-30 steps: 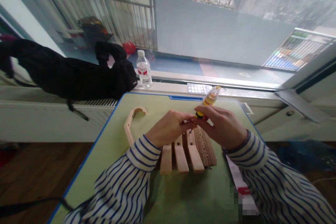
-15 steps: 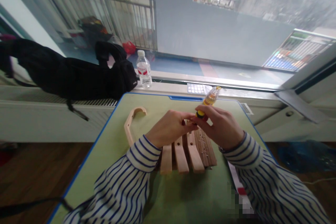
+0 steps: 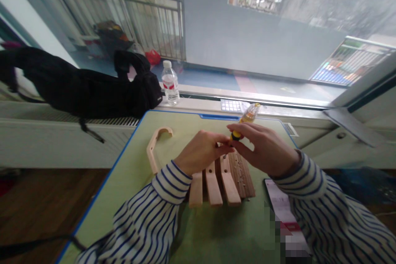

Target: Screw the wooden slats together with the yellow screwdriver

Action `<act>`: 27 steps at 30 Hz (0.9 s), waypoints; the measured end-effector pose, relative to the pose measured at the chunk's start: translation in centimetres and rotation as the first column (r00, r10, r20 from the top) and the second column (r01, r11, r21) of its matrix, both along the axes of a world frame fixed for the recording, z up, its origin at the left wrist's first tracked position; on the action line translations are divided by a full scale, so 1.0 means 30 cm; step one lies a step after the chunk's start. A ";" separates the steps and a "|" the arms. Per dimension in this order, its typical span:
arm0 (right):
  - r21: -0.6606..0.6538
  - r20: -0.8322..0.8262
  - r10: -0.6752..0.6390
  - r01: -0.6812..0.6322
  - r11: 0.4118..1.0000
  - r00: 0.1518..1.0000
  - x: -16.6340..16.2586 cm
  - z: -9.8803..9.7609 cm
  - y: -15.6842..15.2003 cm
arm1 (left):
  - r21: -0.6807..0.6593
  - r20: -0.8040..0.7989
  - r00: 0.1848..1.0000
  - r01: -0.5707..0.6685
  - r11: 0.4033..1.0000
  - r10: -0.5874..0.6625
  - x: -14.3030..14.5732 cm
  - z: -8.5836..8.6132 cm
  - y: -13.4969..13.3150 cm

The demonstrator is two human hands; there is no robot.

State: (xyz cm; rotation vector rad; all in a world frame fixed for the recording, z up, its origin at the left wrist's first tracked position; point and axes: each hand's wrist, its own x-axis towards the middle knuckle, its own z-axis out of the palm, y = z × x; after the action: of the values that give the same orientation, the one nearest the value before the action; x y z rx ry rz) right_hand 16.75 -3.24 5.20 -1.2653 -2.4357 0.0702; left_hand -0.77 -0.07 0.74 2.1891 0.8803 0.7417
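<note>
My right hand [image 3: 266, 148] is closed on a screwdriver [image 3: 250, 113] with a clear yellow handle, its fingers around the black-and-yellow lower end. The tool leans, handle up and away to the right. My left hand [image 3: 198, 152] is pinched by the shaft just below, over the wooden pieces; the fingertips hide the tool's tip. Under both hands lie pale angled wooden pieces [image 3: 214, 187] with dark holes, side by side on a brown ridged board [image 3: 243, 173]. Small metal bits, probably screws, are scattered on the board's right part. A separate hook-shaped wooden piece [image 3: 151, 150] lies left.
The green table [image 3: 130, 198] has a blue edge. A phone [image 3: 280, 200] lies beside my right forearm, partly covered. On the sill behind stand a water bottle [image 3: 170, 84] and a black bag [image 3: 102, 90]; a white gridded sheet [image 3: 230, 105] lies near the window.
My right hand has turned around the screwdriver, its fingers straighter, and the right forearm has swung outward, uncovering more of the phone. The left hand has stayed nearly in place.
</note>
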 end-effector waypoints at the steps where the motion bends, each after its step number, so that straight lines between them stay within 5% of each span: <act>1: -0.004 0.003 0.014 -0.013 1.000 1.000 0.001 0.003 0.000 | -0.001 0.001 1.000 0.006 1.000 -0.006 0.000 -0.001 0.001; 27: 0.136 -0.102 -0.072 0.086 0.987 0.992 -0.002 -0.074 0.011 | 0.019 -0.015 0.996 0.087 0.996 -0.087 -0.006 -0.021 0.008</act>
State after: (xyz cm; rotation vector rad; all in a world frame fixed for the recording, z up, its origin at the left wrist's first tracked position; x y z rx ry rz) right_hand 16.70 -2.91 2.97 -1.2646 -2.2638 -0.0591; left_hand -0.95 0.17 0.10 2.2372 0.7823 0.6954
